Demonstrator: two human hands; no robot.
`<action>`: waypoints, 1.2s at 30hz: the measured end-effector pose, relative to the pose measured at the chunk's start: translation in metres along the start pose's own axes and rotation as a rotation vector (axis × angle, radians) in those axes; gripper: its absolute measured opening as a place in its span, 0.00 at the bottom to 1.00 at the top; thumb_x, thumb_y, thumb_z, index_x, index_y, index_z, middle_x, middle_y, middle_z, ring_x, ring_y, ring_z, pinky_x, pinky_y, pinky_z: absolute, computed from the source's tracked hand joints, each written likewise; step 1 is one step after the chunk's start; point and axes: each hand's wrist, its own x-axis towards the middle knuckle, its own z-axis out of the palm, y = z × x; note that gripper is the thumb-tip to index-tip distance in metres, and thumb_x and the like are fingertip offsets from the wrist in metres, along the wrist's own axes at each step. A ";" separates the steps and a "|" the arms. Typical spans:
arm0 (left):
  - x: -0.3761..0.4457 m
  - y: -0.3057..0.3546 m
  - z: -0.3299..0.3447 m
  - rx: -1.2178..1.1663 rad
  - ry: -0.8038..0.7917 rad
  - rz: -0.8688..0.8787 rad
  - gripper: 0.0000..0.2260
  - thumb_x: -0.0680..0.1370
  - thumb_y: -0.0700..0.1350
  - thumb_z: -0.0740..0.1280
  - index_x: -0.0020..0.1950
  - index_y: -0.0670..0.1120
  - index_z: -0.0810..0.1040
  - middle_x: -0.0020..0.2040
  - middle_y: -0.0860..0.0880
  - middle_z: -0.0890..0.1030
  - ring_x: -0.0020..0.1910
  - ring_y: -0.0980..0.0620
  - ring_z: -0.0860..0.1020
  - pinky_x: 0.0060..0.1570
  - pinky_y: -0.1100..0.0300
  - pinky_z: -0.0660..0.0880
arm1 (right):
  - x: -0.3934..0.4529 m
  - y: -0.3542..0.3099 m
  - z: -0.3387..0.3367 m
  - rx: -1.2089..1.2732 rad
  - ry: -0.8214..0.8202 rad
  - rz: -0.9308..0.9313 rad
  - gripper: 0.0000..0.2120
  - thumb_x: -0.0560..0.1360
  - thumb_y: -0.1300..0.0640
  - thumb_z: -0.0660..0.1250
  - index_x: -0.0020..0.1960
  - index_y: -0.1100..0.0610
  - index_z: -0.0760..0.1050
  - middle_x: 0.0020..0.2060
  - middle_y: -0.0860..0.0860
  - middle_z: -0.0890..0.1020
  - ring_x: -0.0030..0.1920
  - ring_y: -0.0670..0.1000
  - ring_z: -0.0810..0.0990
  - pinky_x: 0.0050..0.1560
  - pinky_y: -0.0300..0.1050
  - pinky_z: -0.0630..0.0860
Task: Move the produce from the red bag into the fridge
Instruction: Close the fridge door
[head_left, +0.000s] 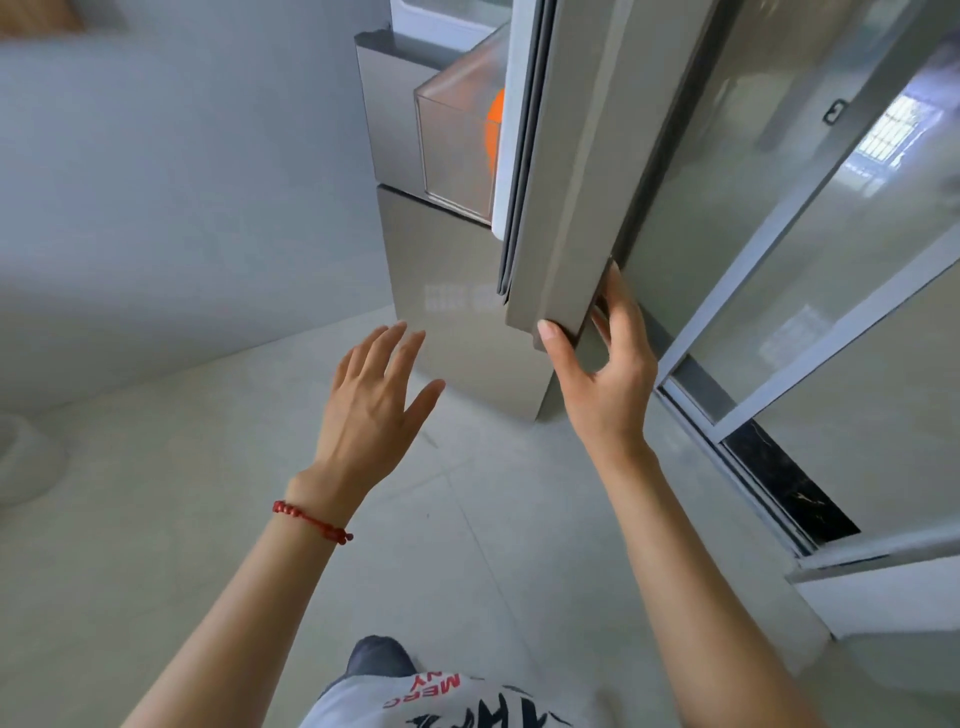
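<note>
Fridge door (566, 171) edge gripped by right hand (602, 374); left hand (371, 400) spread, touching nothing.

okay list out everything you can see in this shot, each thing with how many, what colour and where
fridge door: one, silver, open, upper middle
door bin: one, clear, inside the door
orange thing: one, orange, in the bin, mostly hidden
lower fridge panel: one, silver, below the bin
sliding glass door: one, pale frame, right
floor: pale tiles
bracelet: one, red, left wrist
left hand: open, holds nothing
right hand: grip on the door's lower edge
</note>
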 end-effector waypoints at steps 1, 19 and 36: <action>0.003 -0.015 -0.005 -0.002 0.004 -0.003 0.25 0.77 0.56 0.54 0.65 0.39 0.70 0.64 0.38 0.74 0.64 0.37 0.71 0.61 0.43 0.68 | 0.002 -0.003 0.014 -0.005 -0.004 0.003 0.33 0.72 0.46 0.67 0.67 0.68 0.65 0.66 0.62 0.71 0.67 0.57 0.70 0.61 0.58 0.72; 0.091 -0.182 -0.039 0.040 0.082 -0.108 0.25 0.76 0.55 0.56 0.65 0.39 0.71 0.64 0.38 0.74 0.63 0.37 0.71 0.61 0.44 0.68 | 0.086 -0.025 0.238 -0.204 -0.042 -0.200 0.46 0.67 0.48 0.73 0.69 0.73 0.53 0.69 0.73 0.54 0.73 0.63 0.51 0.73 0.50 0.51; 0.246 -0.296 -0.044 0.061 0.122 -0.190 0.25 0.77 0.56 0.55 0.66 0.39 0.70 0.65 0.38 0.73 0.65 0.38 0.70 0.61 0.45 0.68 | 0.197 0.022 0.406 -0.447 -0.020 -0.362 0.37 0.72 0.45 0.65 0.71 0.64 0.53 0.69 0.68 0.58 0.71 0.66 0.53 0.71 0.60 0.49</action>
